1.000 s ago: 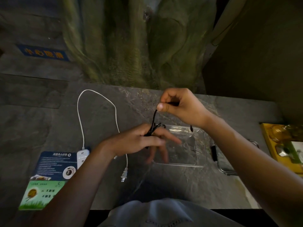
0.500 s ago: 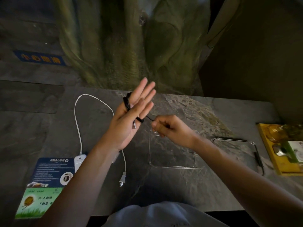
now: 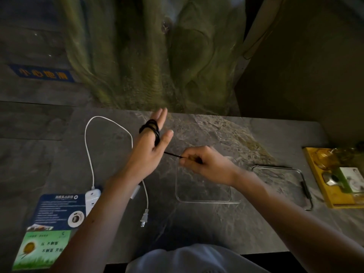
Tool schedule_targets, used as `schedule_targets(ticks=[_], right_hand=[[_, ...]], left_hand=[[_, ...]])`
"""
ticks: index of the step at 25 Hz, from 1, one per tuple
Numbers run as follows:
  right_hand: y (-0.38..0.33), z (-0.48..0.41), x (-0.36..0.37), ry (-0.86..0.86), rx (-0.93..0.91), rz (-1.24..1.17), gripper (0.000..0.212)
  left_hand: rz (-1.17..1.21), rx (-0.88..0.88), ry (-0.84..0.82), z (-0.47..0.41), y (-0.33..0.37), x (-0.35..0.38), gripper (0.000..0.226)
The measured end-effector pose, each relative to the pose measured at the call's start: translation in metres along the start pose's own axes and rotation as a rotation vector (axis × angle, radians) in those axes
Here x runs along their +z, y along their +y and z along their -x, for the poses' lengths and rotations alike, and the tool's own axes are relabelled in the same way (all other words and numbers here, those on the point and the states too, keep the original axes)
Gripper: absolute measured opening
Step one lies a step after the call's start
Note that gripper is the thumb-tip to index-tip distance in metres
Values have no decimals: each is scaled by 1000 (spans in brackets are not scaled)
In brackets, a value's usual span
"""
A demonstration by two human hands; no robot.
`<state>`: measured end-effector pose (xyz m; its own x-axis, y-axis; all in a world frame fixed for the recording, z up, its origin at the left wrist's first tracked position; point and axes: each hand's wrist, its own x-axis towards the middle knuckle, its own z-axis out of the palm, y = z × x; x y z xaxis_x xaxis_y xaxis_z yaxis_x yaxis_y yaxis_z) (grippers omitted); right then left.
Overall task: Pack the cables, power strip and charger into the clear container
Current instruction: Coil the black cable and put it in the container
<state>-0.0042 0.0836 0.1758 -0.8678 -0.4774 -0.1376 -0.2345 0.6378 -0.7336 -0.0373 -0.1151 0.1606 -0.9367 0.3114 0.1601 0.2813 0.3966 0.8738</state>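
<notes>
A black cable (image 3: pixel 152 128) is coiled in several loops round the straight fingers of my left hand (image 3: pixel 150 146), which is raised over the table. Its free end runs taut to my right hand (image 3: pixel 204 164), which pinches it above the far left corner of the clear container (image 3: pixel 204 200). The container sits on the stone table with nothing visible inside. The white power strip (image 3: pixel 91 198) lies at the left, partly under my left forearm; its white cord (image 3: pixel 88 146) loops back and ends in a plug (image 3: pixel 144 217). A small white block (image 3: pixel 136 191), possibly the charger, shows beside my forearm.
The container's clear lid (image 3: pixel 307 186) lies to the right. A yellow tray (image 3: pixel 332 198) with small items stands at the far right edge. Printed cards (image 3: pixel 53 219) lie at the front left. A green rock-like wall rises behind the table (image 3: pixel 216 229).
My left hand has turned so its back faces me, with more cable looped on its fingers. My right hand still pinches the cable end, now slightly lower and farther right.
</notes>
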Motion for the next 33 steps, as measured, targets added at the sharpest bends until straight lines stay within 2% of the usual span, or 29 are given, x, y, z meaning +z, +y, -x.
schedule_targets(ticks=[7,12,14,17,21,23,26,29,33], right_hand=[[-2,5,-25,76,1,-43,7],[-8,4,-28,145,-72,-102,11],[-11,2,-29,196,-73,-199,9],[-17,-2,-33,297,-65,-428,7],[-29,-9,-35,362,-98,-639,8],[-33,-14,-35,366,-92,-739,6],[-35,-21,-32,364,-17,-885,9],[-37,-25,-15,396,7,-743,10],[-40,-19,2,513,-44,-311,13]], left_hand=[[-166,-107,-165,10,-22,-12,37],[-38,-139,-299,16,-17,-6,51],[39,-150,-368,18,-14,-4,56],[212,-217,-409,21,-7,0,64],[467,-197,-492,22,11,7,63],[705,-250,-552,23,19,9,62],[1186,-319,-709,24,27,8,59],[1477,-332,-792,23,30,10,57],[1568,-359,-770,25,30,8,57]])
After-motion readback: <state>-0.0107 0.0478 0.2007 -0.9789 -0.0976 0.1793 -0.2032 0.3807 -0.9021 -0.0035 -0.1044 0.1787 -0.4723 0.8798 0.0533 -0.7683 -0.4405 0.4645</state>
